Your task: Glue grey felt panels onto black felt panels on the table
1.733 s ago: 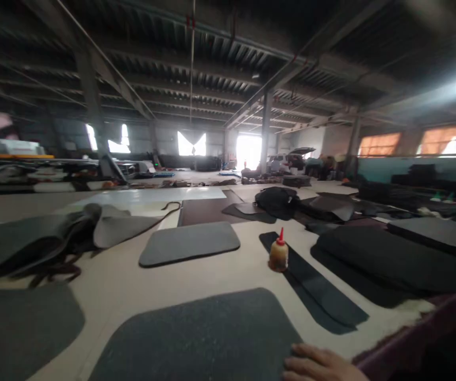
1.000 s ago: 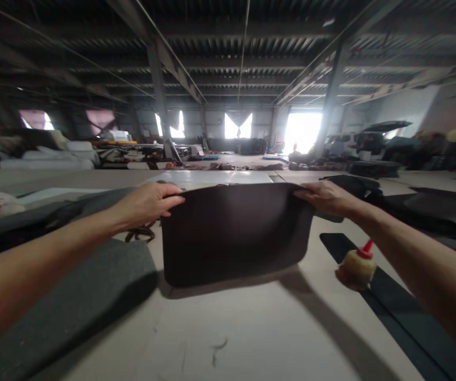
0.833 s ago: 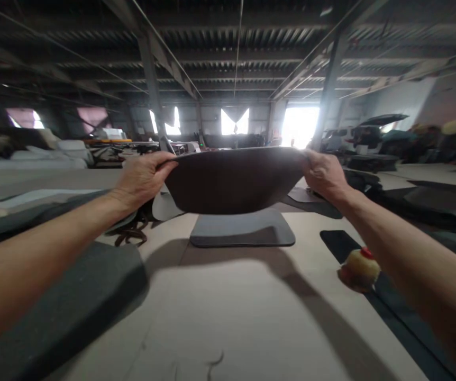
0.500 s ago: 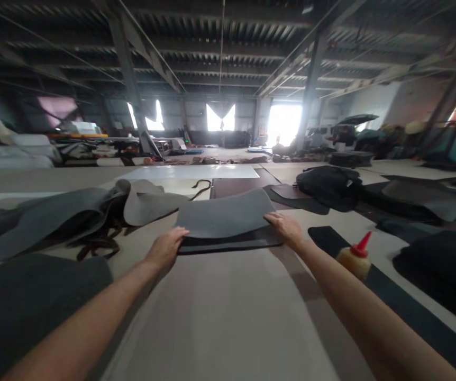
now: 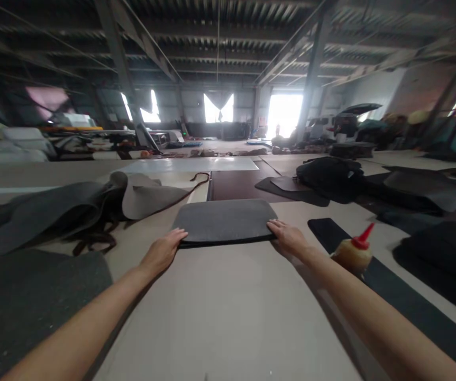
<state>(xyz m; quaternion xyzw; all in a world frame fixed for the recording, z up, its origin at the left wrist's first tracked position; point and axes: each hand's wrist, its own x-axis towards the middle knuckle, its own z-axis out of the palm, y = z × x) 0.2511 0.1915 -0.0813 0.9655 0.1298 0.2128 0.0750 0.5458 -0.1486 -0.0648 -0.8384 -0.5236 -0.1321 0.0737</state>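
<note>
A grey rounded mat (image 5: pixel 225 220) lies flat on top of another one on the beige table (image 5: pixel 228 307), straight ahead of me. My left hand (image 5: pixel 163 250) rests at the stack's near left corner, fingers on its edge. At the near right corner my right hand (image 5: pixel 289 238) touches the mat's edge the same way. Both hands lie flat with fingers stretched out and grip nothing.
A glue bottle with a red tip (image 5: pixel 355 252) stands on a black strip (image 5: pixel 394 296) right of my right arm. Crumpled grey fabric (image 5: pixel 73 206) lies at left, a large grey mat (image 5: pixel 25 301) near left, dark mats (image 5: pixel 442 254) at right, and a black bag (image 5: pixel 329 177) behind.
I lifted a mat off the table in front of me, carried it forward and laid it on the grey mat farther away. It now lies flat and my hands rest at its corners.
</note>
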